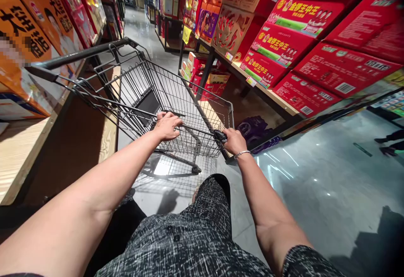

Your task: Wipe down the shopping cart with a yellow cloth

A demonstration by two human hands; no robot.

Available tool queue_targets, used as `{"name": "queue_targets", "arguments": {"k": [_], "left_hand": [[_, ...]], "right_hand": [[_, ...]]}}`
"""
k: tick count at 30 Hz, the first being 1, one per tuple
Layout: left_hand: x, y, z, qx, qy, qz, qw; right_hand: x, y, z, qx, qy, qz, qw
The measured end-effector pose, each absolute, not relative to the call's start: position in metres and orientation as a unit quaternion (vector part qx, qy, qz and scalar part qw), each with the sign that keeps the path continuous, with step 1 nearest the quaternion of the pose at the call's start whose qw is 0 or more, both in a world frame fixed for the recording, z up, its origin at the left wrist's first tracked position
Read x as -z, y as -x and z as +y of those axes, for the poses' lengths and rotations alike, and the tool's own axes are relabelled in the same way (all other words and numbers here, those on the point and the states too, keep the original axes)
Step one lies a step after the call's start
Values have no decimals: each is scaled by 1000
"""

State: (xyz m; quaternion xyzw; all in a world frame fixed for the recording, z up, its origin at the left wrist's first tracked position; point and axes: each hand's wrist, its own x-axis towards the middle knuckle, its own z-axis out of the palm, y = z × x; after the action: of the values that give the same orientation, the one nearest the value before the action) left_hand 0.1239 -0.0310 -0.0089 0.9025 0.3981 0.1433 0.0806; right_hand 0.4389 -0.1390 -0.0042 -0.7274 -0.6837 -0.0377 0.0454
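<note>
A black wire shopping cart point(170, 83) stands turned across the aisle in front of me, with no goods seen in its basket. My left hand point(168, 125) is closed over the top rail on the near side, at about its middle. My right hand point(234, 141), with a bracelet at the wrist, grips the black corner piece at the right end of the same rail. The cart's handle bar point(85, 54) points away to the upper left, out of reach of both hands. A castor point(196, 169) shows below the basket.
Red boxes point(284, 46) are stacked on a wooden shelf point(268, 94) at the right. Orange boxes point(44, 29) fill the left shelving. Purple packs point(252, 127) lie under the right shelf. A person's feet point(389, 146) show at the far right edge.
</note>
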Motion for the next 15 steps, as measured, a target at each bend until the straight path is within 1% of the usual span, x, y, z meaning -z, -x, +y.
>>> {"name": "queue_targets", "arguments": {"k": [5,8,10,13,15], "left_hand": [[6,-106,-8,-75,-904,416,64],[5,-99,0,-38,-882,469,36],[3,-101,-3,-25,-871,489,36],[2,-112,-21,-11,-899,435,48],[1,-119,-34,-2,-920,388,58]], "right_hand": [[5,-404,-138,43,730,-680,47],[5,-382,-140,48,730,-680,52],[6,-369,-141,62,728,-681,57],[14,-353,-144,102,705,-698,78],[29,-345,-147,136,673,-720,98]]}}
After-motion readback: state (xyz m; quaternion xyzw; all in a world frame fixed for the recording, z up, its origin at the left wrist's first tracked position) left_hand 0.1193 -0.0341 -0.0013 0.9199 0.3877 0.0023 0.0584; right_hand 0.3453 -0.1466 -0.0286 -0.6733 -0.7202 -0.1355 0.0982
